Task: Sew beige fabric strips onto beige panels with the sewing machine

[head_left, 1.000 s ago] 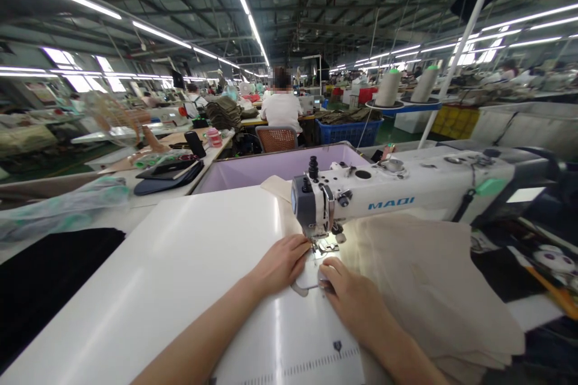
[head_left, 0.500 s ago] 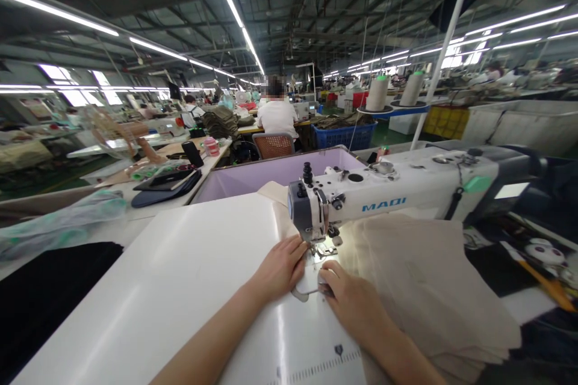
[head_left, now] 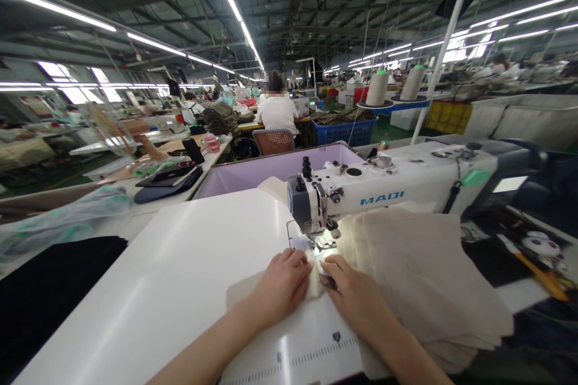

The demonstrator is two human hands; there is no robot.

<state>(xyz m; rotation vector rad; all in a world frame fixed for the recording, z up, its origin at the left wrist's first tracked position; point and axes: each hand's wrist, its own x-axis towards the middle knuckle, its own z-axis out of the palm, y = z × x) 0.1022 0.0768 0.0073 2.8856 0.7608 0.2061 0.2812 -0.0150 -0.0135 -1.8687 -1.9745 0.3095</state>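
Below the needle of a white sewing machine (head_left: pixel 388 192), my left hand (head_left: pixel 282 286) is closed over a beige fabric piece (head_left: pixel 241 292), pressing it on the table. The piece shows on both sides of that hand. My right hand (head_left: pixel 354 295) is just to the right, its thumb and forefinger close together near the presser foot (head_left: pixel 325 244). A small dark metal tool (head_left: pixel 328 281) is partly visible under its fingers; its kind is hidden. More beige fabric (head_left: pixel 406 271) lies in layers to the right, under the machine arm and beside my right forearm.
Beyond the white tabletop (head_left: pixel 194 264) is a lilac-lined bin (head_left: pixel 253 174). Thread cones (head_left: pixel 377 89) stand on a rack behind the machine. A dark folder (head_left: pixel 169 183) lies on a side table. A person in white (head_left: pixel 276 113) sits ahead. Beige cloth (head_left: pixel 274 187) also lies behind the machine head.
My left hand has drawn back from the needle toward me, and a beige fabric piece now lies under it. My right hand has stayed nearly in place. The cloth behind the machine head shows less.
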